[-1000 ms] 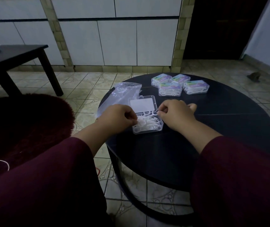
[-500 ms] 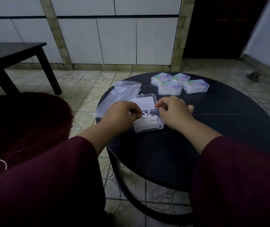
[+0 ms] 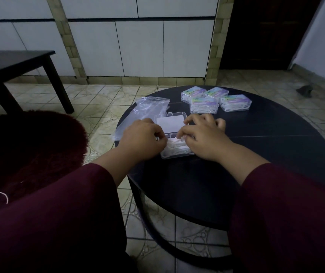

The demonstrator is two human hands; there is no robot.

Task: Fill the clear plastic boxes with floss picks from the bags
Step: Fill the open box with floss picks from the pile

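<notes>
An open clear plastic box (image 3: 172, 154) lies on the round black table (image 3: 266, 146), its lid (image 3: 170, 123) folded back flat. White floss picks (image 3: 177, 147) fill the box tray. My left hand (image 3: 142, 137) rests at the tray's left edge with fingers curled onto the picks. At the right edge, my right hand (image 3: 201, 134) has its fingertips pinched on the picks. A clear plastic bag (image 3: 147, 109) lies behind my left hand. Several filled, closed boxes (image 3: 215, 100) with coloured labels sit at the far side of the table.
A dark red fuzzy seat (image 3: 29, 146) is at my left. A low black table (image 3: 13, 64) stands at far left. Tiled floor surrounds the round table; white cabinet panels (image 3: 138, 48) line the back wall. A small dark object (image 3: 304, 90) lies on the floor far right.
Both hands have closed in over the box tray, pressing down on the floss picks. The view has shifted slightly.
</notes>
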